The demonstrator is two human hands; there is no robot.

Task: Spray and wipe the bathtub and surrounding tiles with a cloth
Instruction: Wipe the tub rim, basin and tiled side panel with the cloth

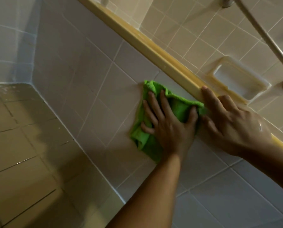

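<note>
A bright green cloth (175, 104) lies crumpled against the white tiled face (88, 76) just below a yellow ledge (137, 40). My left hand (168, 127) presses flat on the cloth with its fingers spread, and its thumb lies over the cloth's right part. My right hand (228, 122) rests on the yellow ledge beside the cloth with its fingers straight; it looks wet and shiny. No spray bottle is in view.
Beige wall tiles above the ledge hold a recessed soap dish (236, 81) and a slanting metal grab bar (265, 37). At lower left lie wet beige tiles (14, 145) with white grout, and the corner (30, 81) has water on it.
</note>
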